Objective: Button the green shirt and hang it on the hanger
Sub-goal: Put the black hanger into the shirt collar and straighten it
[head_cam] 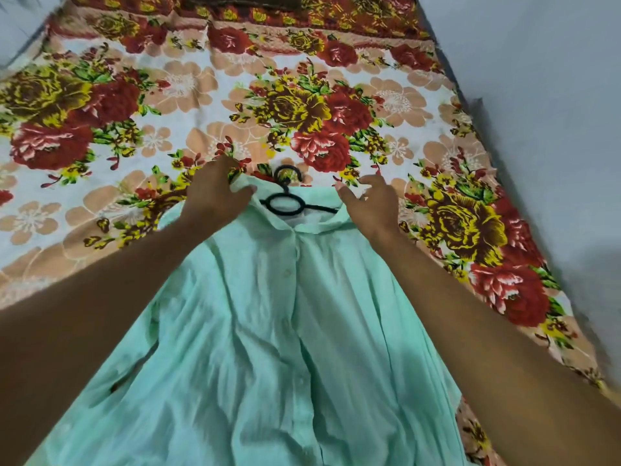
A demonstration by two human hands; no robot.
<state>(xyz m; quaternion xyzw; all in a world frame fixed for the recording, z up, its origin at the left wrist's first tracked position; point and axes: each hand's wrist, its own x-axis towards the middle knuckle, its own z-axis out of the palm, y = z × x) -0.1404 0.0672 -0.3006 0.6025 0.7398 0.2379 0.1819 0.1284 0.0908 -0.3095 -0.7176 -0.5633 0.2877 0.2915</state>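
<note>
Green shirt lies buttoned on the flowered bedsheet, black hanger tucked inside its collar. Left hand grips the collar, seemingly seating it; right hand hovers, fingers loose.

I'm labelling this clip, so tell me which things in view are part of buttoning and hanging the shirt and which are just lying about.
Part of the job:
- green shirt, front closed, lying on the bed
- black hanger, inside the collar, hook sticking out
- left hand, gripping the collar
- right hand, fingers spread at the other shoulder

Just there:
- floral bedsheet
- dark item at the bed's far edge, unclear what it is
</note>
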